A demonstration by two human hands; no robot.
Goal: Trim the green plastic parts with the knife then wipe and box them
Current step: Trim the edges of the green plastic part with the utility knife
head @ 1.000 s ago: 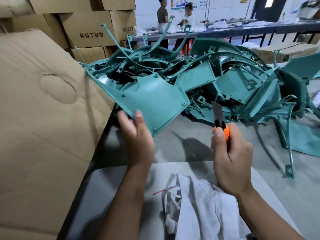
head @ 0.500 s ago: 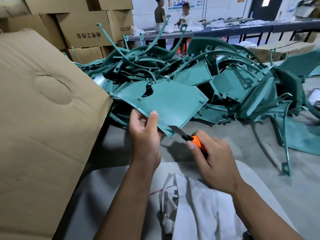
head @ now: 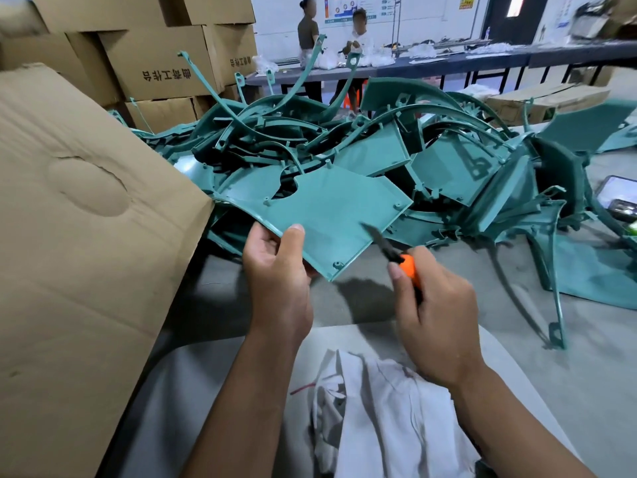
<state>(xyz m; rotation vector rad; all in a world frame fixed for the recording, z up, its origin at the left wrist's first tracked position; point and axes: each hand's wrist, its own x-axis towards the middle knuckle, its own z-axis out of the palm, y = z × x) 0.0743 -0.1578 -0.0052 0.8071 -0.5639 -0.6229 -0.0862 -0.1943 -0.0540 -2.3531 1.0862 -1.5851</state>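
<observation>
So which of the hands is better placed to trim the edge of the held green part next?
The right hand: it grips the knife, blade at the green part edge. The left hand is busy holding that part.

green plastic part (head: 331,215), orange-handled knife (head: 406,265), white cloth (head: 386,419)

One head-worn view looks forward and down, close over the work surface (head: 362,305), workshop behind
</observation>
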